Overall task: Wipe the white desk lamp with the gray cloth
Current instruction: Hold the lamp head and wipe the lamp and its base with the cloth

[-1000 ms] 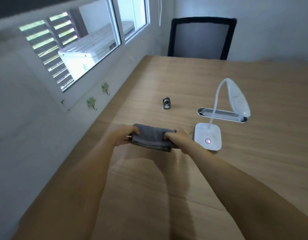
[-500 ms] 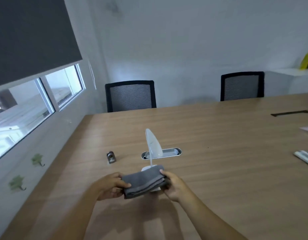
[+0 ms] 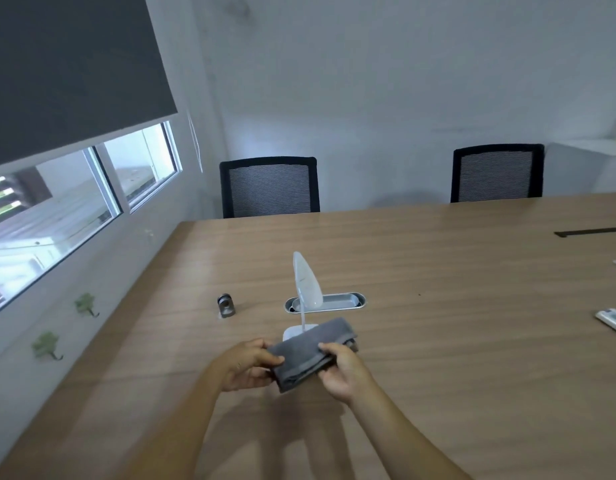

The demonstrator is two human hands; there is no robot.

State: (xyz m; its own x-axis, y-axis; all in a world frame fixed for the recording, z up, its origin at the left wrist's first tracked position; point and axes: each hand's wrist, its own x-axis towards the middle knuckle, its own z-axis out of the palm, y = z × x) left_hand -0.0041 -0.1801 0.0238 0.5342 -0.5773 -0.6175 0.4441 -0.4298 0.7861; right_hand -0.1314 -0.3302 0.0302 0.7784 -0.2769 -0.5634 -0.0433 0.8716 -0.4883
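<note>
The white desk lamp [image 3: 305,285] stands on the wooden table [image 3: 438,341], its narrow head upright and its thin neck running down to a flat base that is mostly hidden. A folded gray cloth [image 3: 311,351] is held just in front of the lamp's base, covering most of it. My left hand [image 3: 245,365] grips the cloth's left end and my right hand [image 3: 341,370] grips its near right edge. I cannot tell whether the cloth touches the base.
A small dark metal object [image 3: 226,305] sits left of the lamp. A silver oval cable tray [image 3: 344,301] lies behind it. A white remote [image 3: 613,320] lies at the right edge. Two black mesh chairs [image 3: 269,187] stand at the far side; the wall and window run along the left.
My head has lifted and turned right, so the lamp now appears behind the cloth. Both hands kept hold of the cloth and brought it to the lamp's base.
</note>
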